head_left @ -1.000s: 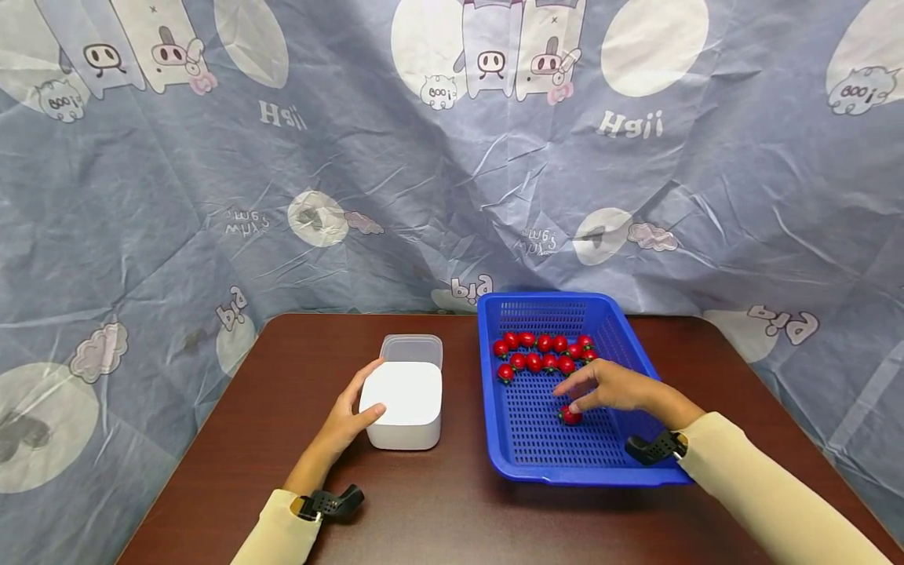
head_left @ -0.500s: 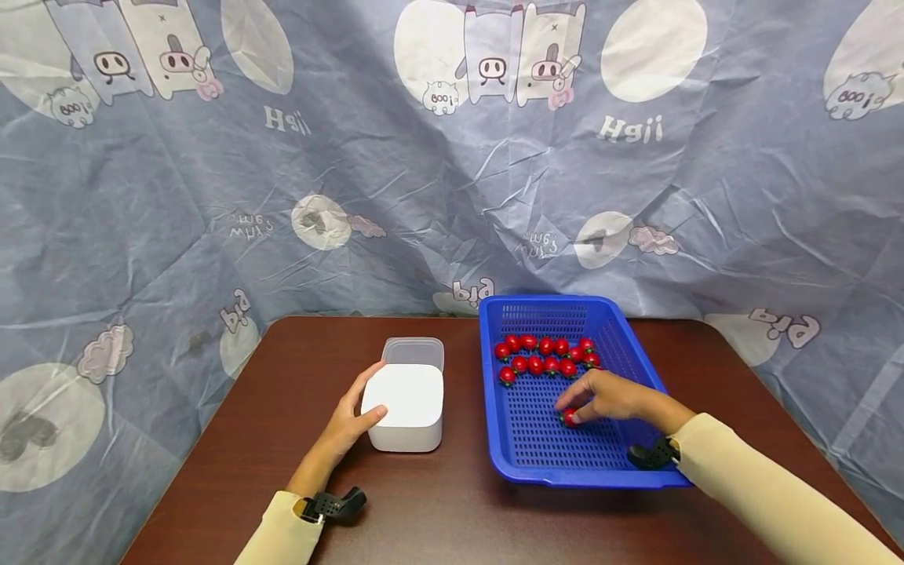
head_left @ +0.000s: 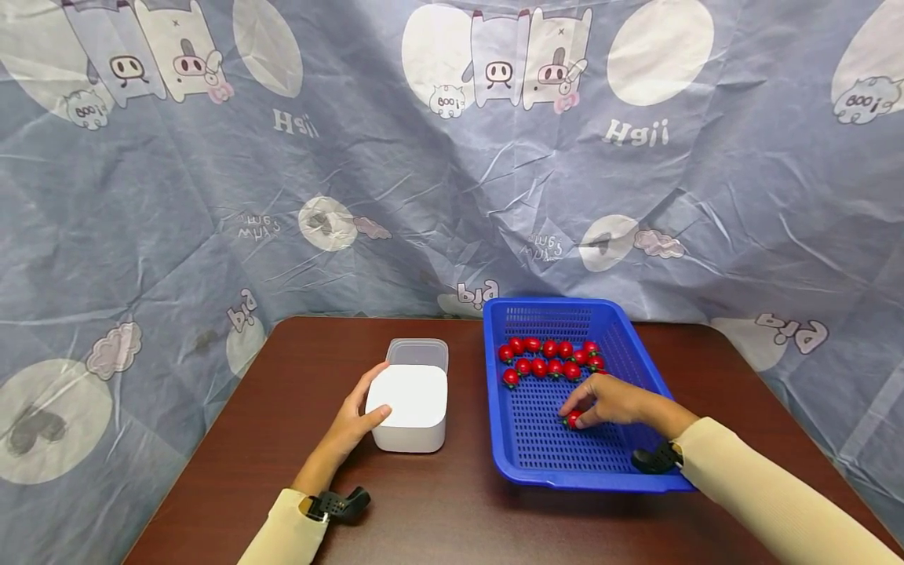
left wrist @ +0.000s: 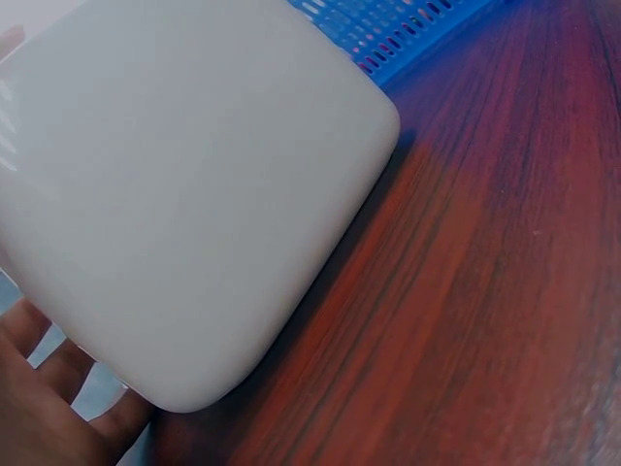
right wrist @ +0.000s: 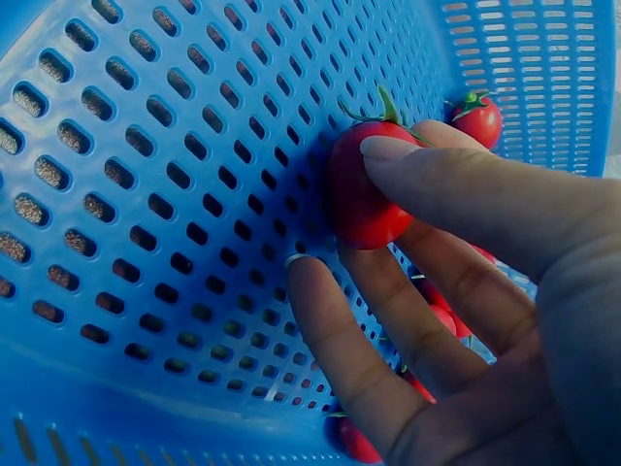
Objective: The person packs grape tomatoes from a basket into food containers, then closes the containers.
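Note:
My left hand (head_left: pixel 348 422) holds the left side of a white square food container (head_left: pixel 407 396), thumb at the near side and fingers toward the far corner. The left wrist view shows the container's smooth white wall (left wrist: pixel 204 194) with fingertips (left wrist: pixel 63 369) against it. Inside a blue plastic basket (head_left: pixel 497 439), my right hand (head_left: pixel 616 403) pinches a red cherry tomato (right wrist: pixel 359 194) with a green stem, thumb on the near side of it. Its other fingers spread over the perforated floor. Several more cherry tomatoes (head_left: pixel 539 368) lie in two rough rows farther back in the basket.
A clear plastic lid (head_left: pixel 417 349) lies behind the white container on the dark brown table (head_left: pixel 438 522). The basket stands to the right of the container. A grey printed cloth (head_left: pixel 395 173) hangs behind the table.
My right hand has come down onto the lone cherry tomato in the basket, and its thumb and fingers have closed on it. The left hand and container have stayed put.

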Available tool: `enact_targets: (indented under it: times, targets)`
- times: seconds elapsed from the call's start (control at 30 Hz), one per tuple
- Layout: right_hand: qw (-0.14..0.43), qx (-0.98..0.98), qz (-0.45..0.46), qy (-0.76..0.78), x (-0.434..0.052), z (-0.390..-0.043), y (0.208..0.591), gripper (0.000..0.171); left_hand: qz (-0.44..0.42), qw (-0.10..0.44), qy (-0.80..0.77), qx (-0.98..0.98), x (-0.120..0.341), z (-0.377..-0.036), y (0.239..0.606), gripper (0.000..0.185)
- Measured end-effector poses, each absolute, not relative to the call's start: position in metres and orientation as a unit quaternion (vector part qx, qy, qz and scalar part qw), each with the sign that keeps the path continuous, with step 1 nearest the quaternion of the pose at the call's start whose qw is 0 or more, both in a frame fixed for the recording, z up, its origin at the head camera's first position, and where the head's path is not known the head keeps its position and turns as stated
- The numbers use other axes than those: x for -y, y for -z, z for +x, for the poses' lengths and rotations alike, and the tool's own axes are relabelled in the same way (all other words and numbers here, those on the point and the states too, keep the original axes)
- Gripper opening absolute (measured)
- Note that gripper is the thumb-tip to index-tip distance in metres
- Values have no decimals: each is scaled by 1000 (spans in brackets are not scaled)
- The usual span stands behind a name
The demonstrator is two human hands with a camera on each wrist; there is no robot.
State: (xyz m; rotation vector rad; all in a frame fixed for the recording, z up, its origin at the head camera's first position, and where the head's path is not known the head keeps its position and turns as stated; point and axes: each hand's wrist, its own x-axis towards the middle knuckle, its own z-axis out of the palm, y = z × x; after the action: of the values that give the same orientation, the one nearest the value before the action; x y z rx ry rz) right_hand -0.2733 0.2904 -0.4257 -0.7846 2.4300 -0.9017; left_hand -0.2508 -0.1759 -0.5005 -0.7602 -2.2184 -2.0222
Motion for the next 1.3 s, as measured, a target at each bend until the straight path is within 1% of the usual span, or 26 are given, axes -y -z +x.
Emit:
enact_targets:
  times: [0.07, 0.33, 0.47, 0.6, 0.77, 1.13, 1.3]
  targets:
    - [215, -877, -282, 324, -291, -274, 426, 21, -248, 26, 654, 714, 177, -256, 508, 71]
    - [216, -874, -285, 328, -290, -273, 426, 20, -255, 31, 648, 716, 177, -255, 508, 71]
    - [212, -872, -294, 329, -292, -274, 425, 21, -252, 43, 643, 722, 177, -255, 509, 70]
    - [199, -875, -304, 319, -294, -275, 425, 22, -248, 52, 646, 720, 176, -255, 509, 68]
    - [186, -878, -302, 322, -293, -273, 420, 22, -250, 48, 666, 701, 173, -252, 509, 68]
    - [139, -884, -309, 323, -292, -274, 414, 24, -253, 62, 673, 692, 172, -247, 509, 63]
    - [127, -865, -332, 355, -287, -277, 411, 24, -253, 52, 683, 683, 172, -247, 509, 65]
